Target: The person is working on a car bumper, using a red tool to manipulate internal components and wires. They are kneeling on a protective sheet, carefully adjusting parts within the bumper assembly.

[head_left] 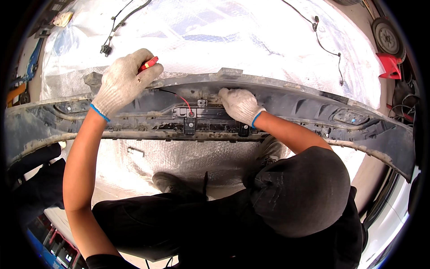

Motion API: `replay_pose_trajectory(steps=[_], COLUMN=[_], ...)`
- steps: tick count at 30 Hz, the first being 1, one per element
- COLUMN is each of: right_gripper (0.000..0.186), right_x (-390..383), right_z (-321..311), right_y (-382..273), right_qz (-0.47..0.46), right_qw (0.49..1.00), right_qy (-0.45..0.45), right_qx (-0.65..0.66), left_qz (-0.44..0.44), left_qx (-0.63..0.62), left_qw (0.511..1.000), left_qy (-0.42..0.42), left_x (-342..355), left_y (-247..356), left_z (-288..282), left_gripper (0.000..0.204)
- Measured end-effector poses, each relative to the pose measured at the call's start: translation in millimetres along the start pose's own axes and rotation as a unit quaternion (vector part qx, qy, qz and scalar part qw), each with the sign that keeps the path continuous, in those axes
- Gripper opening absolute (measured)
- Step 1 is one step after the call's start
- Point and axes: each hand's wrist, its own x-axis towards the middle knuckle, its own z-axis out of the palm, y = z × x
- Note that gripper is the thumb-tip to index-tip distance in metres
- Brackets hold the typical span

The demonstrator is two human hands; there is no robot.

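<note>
Head view: left hand [122, 80] closed around red tool [149, 64]; right hand [242, 106] at dark bumper [280, 96], grip unclear from here.

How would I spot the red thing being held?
Find the long dark panel spanning the view. Over its far edge is the gloved left hand. The red thing pokes from its grip: thick and yellow-marked, unlike the thin red wire on the panel.

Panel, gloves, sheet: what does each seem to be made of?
Panel: probably moulded plastic, dull dark grey, judging by its shaped recesses.
Gloves: likely knitted cotton or a blend, matte off-white, with knit texture.
Sheet: perhaps foil-faced film, silvery and glossy, with crinkled highlights.
</note>
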Motion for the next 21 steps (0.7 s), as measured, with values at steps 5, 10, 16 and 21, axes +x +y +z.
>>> replay_pose_trajectory(steps=[5, 10, 16, 21], right_gripper=[0.023, 0.025, 0.025, 0.028], right_x=[0.6, 3.6, 4.3, 13.0], right_z=[1.5, -0.1, -4.8, -6.3], right_y=[1.4, 1.1, -15.5, -35.4], right_qz=[0.008, 0.018, 0.024, 0.054], right_qw=[1.000, 0.999, 0.992, 0.981], right_qy=[0.001, -0.024, -0.048, -0.117], right_qx=[0.021, 0.027, -0.113, -0.147], left_qz=[-0.004, -0.003, 0.006, 0.011], left_qx=[-0.004, 0.015, 0.027, 0.026], left_qw=[1.000, 1.000, 1.000, 1.000], left_qy=[0.000, -0.005, 0.004, -0.001], left_x=[-0.6, 0.2, 0.3, 0.9], left_y=[-0.9, -0.7, -2.8, -1.8], left_z=[1.0, 0.4, 3.0, 2.0], left_gripper=[0.037, 0.037, 0.042, 0.043])
